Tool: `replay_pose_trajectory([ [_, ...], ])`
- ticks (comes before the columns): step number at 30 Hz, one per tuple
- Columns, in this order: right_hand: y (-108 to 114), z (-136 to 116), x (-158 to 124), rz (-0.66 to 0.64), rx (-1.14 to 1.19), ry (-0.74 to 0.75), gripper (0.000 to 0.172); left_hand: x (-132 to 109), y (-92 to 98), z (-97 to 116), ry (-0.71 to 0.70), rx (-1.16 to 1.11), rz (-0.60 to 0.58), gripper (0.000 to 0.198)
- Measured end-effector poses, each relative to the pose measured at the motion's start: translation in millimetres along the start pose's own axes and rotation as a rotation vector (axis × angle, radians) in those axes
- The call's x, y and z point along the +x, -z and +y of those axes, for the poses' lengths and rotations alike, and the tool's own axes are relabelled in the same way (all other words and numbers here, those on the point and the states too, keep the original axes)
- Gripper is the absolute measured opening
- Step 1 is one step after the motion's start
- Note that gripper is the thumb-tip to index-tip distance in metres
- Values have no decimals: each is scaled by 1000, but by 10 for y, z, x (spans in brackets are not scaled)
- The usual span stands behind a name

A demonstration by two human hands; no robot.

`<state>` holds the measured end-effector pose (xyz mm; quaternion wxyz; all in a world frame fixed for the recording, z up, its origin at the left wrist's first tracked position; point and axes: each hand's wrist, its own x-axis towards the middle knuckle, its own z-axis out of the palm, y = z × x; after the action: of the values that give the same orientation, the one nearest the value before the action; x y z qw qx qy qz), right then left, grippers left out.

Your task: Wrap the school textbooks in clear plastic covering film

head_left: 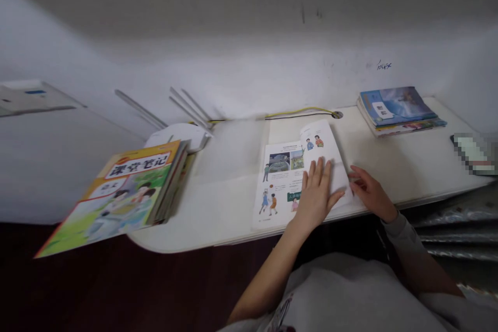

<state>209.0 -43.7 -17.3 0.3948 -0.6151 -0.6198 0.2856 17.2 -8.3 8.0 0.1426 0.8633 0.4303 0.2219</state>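
Note:
An open picture textbook (pixel 278 187) lies on the white desk, with printed drawings of children and photos on its pages. Its right-hand page is raised and curves over toward the left. My left hand (pixel 316 194) rests flat on that curved page, fingers stretched out and thumb spread to the right. At the book's right edge is my right hand (pixel 371 193), fingers slightly bent and apart, the tips beside or touching the page edge. I cannot see anything gripped in it.
A stack of books (pixel 128 187) overhangs the desk's left end. Behind it stands a white router (pixel 179 135) with antennas. More books (pixel 400 109) lie at the back right, near a phone-like object (pixel 472 153), partly pixelated. A yellow cable (pixel 299 111) runs along the wall into a desk hole.

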Motion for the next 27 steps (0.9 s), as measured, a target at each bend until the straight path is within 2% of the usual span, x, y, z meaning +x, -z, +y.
replay_pose_trajectory([
  [2, -18, -87, 70, -2, 136, -30, 56, -76, 75, -45, 36, -64, 4, 76],
  [6, -41, -295, 141, -248, 460, -57, 67, -203, 153, -138, 67, -229, 20, 76],
  [7, -51, -349, 142, -276, 512, -68, 67, -228, 157, -158, 79, -265, 21, 76],
  [10, -106, -484, 125, -253, 590, -95, 64, -292, 161, -199, 108, -321, 34, 75],
  [12, -169, -541, 110, -211, 607, -108, 60, -331, 183, -196, 103, -323, 83, 74],
  [15, -328, -596, 102, -180, 656, -139, 55, -404, 292, -132, 82, -280, 281, 74],
  [18, -572, -652, 125, -221, 791, -195, 43, -501, 463, -13, 23, -243, 544, 69],
  [20, -742, -696, 157, -247, 893, -241, 35, -565, 559, 75, -45, -262, 646, 65],
  [22, -865, -729, 190, -241, 937, -288, 32, -613, 610, 155, -113, -289, 649, 61],
  [24, -907, -735, 214, -234, 907, -313, 33, -635, 618, 222, -163, -281, 580, 60],
  [27, -806, -679, 231, -228, 809, -272, 36, -609, 579, 280, -180, -241, 472, 60],
])
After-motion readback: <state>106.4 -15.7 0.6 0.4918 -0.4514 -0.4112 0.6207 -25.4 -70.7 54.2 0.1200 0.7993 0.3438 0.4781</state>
